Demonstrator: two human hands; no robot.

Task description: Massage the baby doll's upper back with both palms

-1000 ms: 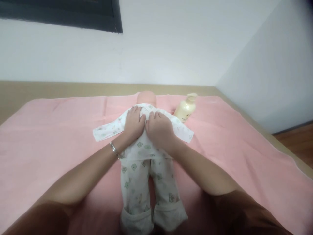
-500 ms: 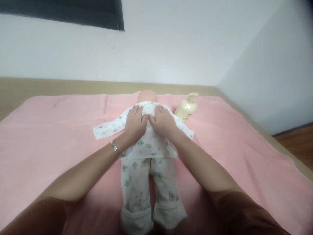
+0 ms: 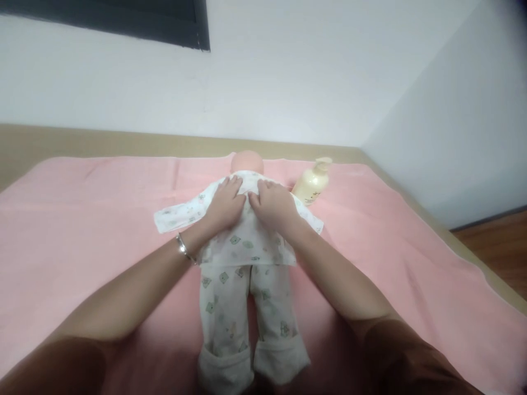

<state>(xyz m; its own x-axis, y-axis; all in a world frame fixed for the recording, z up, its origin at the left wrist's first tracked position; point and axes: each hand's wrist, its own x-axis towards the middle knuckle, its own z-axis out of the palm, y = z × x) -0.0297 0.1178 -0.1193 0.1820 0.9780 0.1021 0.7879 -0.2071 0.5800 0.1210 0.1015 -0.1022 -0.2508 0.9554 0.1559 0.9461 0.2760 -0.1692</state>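
Note:
A baby doll [image 3: 247, 162] lies stretched out on a pink cloth, its bare head at the far end. It wears a white printed top [image 3: 242, 247] and matching trousers [image 3: 226, 296] with turned-up cuffs. My left hand [image 3: 225, 204] rests flat on the left side of the doll's upper body, fingers extended toward the head. On the other side lies my right hand [image 3: 275, 204], its thumb stretched toward the left one and its fingertips bent slightly down on the fabric. A silver bracelet [image 3: 186, 248] circles my left wrist. The doll's face is out of sight.
A cream pump bottle [image 3: 313, 182] stands just right of the doll's shoulder. The pink cloth [image 3: 90, 230] covers most of a tan surface [image 3: 123, 141]. White walls [image 3: 288, 77] rise behind and at the right, with a dark-framed panel [image 3: 173, 27] at upper left.
The view has shifted slightly. Both hands stay on the doll's upper body, and the right fingers look a little more bent. The bracelet has slid a little up my left forearm.

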